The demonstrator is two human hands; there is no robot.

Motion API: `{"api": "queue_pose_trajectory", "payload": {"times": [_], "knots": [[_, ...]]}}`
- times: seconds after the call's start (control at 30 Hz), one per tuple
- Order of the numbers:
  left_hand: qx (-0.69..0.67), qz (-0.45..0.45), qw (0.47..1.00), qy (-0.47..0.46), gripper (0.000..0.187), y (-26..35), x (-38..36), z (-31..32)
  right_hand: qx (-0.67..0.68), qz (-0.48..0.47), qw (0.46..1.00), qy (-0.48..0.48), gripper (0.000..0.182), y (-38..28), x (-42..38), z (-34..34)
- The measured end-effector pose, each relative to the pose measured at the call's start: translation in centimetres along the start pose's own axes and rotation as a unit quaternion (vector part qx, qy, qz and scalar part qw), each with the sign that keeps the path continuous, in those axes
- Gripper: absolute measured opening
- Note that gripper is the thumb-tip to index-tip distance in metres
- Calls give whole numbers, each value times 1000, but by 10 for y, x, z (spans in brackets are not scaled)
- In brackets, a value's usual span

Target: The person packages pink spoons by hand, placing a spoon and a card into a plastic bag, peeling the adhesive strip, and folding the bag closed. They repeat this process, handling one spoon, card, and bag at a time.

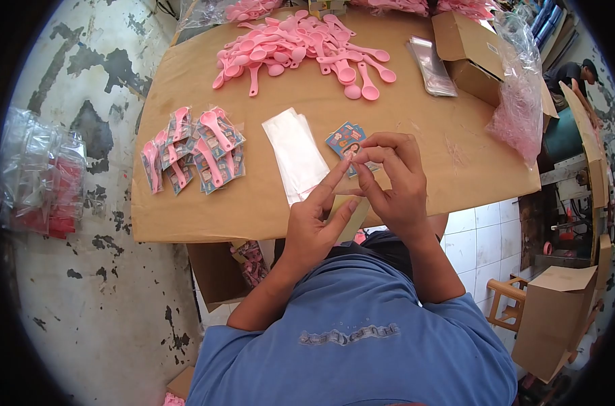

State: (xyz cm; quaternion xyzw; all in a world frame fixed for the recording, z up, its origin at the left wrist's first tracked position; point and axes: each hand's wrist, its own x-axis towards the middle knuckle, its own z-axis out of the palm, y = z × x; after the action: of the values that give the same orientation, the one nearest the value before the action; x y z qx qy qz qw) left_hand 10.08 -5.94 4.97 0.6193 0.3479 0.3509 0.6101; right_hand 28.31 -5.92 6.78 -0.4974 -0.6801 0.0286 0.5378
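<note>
My left hand (pixel 315 229) holds a pale yellowish card (pixel 351 215) between its thumb and fingers, low over the table's near edge. The index finger of that hand points up toward my right hand (pixel 397 181). Thumb and fingertips of my right hand are pinched together at the left index fingertip; whatever is between them is too small to make out. Just behind the fingertips lie blue printed cards (pixel 347 137), partly covered by my hands. Left of them rests a stack of white, translucent plastic bags (pixel 295 154), its lower end near my left hand.
A heap of pink measuring spoons (pixel 287 46) covers the back of the brown-papered table (pixel 206 215). Packed spoons with cards (pixel 194 150) lie at the left. Clear bags (pixel 433 66) and a cardboard box (pixel 466 54) stand back right. Another person (pixel 570 80) is at far right.
</note>
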Motion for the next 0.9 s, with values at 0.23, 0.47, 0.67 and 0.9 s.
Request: {"api": "queue_pose_trajectory", "payload": {"times": [0.23, 0.47, 0.67, 0.9], "knots": [[-24, 37, 999, 15, 63, -11, 2, 3, -1, 61, 998, -10, 9, 2, 3, -10], [-127, -4, 992, 22, 56, 2, 0, -1, 414, 223, 855, 217, 11, 31, 16, -30], [-151, -17, 987, 58, 48, -1, 0, -9, 424, 188, 881, 94, 19, 58, 17, -97], [-137, -18, 989, 58, 47, 2, -1, -12, -254, 120, 959, -11, 30, 95, 28, -126]]}}
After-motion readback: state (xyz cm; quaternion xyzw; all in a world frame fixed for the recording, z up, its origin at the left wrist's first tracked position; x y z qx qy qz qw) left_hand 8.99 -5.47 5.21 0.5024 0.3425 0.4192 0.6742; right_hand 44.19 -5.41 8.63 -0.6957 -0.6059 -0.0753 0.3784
